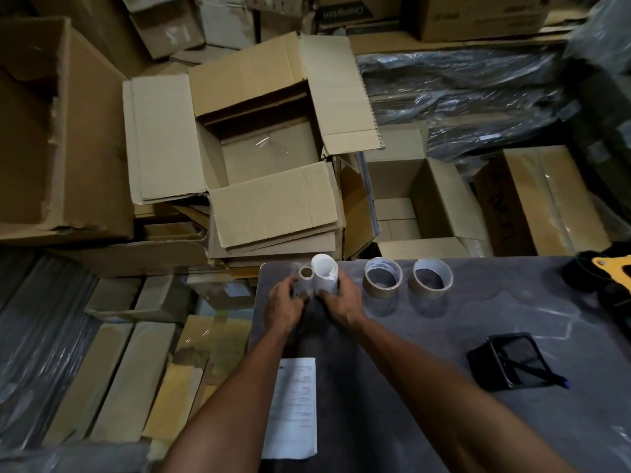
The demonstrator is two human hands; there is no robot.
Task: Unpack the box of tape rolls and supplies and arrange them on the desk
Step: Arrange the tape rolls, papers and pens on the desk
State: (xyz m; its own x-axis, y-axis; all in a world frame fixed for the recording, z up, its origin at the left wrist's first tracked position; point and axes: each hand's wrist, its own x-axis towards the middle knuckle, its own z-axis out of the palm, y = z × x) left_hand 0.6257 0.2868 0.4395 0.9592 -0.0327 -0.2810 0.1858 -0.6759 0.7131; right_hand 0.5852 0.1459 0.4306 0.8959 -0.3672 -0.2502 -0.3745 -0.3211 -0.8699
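Observation:
At the desk's point(409, 343) far left corner my left hand point(284, 307) grips a small roll with a brown cardboard core point(306, 276), standing upright. Right beside it my right hand point(343, 302) holds a taller white rolled sheet point(324, 272), also upright, touching the small roll. Two brown tape rolls point(381, 278) point(431, 278) stand side by side on the desk to the right of my hands. The open cardboard box point(269, 155) sits beyond the desk with its flaps spread; only a scrap of clear film shows inside.
A printed paper sheet point(296, 407) lies near the desk's left edge. A black tray with a pen point(510, 363) sits at the right, and a black-and-yellow object point(604, 274) at the far right corner. Stacked cartons and plastic-wrapped bundles point(461, 93) surround the desk.

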